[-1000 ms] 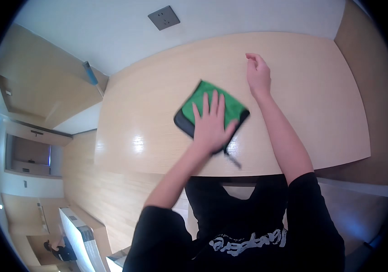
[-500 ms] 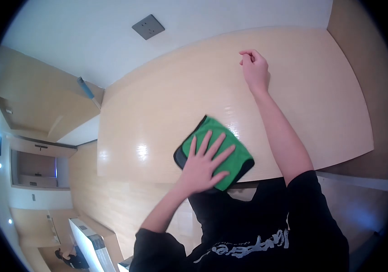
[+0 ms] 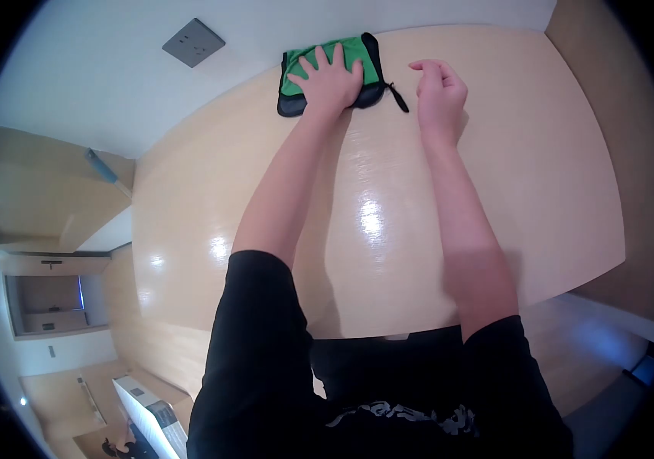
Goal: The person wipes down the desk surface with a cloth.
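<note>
My left hand (image 3: 332, 86) lies flat with its fingers spread on a folded green cloth (image 3: 367, 70) with a dark grey underside and black edging. The cloth is at the far side of the pale wooden tabletop (image 3: 388, 283), close against the wall. From its right corner a short black loop or strap (image 3: 397, 97) sticks out. To the right of the cloth, my right hand (image 3: 442, 93) rests at the tabletop with its fingers curled in. I see nothing in it, though the palm is hidden.
A grey wall socket (image 3: 194, 43) is on the white wall behind the table. A blue-grey handled tool (image 3: 105, 170) leans at the table's left end. A wooden panel (image 3: 610, 115) bounds the right side. At lower left, another person (image 3: 130, 444) is beside a white box-like object (image 3: 147, 413).
My left hand has slid the cloth from the near edge of the tabletop to the far side by the wall. My right hand stays curled in about the same place.
</note>
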A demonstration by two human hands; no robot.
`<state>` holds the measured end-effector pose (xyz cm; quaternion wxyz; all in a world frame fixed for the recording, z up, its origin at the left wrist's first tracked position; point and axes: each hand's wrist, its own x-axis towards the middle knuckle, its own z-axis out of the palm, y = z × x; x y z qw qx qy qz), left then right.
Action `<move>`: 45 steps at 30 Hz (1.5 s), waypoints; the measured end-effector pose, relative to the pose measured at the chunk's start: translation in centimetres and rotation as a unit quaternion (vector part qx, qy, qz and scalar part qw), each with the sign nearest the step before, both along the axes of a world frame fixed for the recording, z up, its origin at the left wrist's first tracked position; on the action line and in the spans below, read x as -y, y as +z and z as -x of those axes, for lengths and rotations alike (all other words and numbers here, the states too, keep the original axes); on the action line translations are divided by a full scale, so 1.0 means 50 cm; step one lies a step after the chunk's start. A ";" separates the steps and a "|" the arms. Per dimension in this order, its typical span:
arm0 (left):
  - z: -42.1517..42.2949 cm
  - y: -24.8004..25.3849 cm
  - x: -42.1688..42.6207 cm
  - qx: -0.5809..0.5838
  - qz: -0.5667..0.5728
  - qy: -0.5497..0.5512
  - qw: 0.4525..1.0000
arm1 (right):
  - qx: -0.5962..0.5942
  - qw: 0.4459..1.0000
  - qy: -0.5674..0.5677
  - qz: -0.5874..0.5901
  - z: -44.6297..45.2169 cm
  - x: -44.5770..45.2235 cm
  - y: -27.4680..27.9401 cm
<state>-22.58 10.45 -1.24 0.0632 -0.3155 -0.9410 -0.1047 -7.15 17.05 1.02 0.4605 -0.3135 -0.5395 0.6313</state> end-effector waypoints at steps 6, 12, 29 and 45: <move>-0.011 -0.009 -0.019 -0.014 -0.024 0.023 0.999 | -0.043 0.998 0.002 0.043 0.000 -0.050 -0.010; -0.134 -0.025 0.053 -0.067 -0.039 -0.017 0.997 | -0.069 0.996 0.014 0.057 0.013 -0.066 -0.024; -0.693 0.012 0.409 0.046 -0.094 -0.130 0.986 | 0.225 0.890 0.312 -0.246 -0.500 0.317 0.029; -0.503 0.025 0.514 -0.017 -0.284 -0.057 0.957 | 0.463 0.666 0.151 -0.565 -0.305 0.262 -0.045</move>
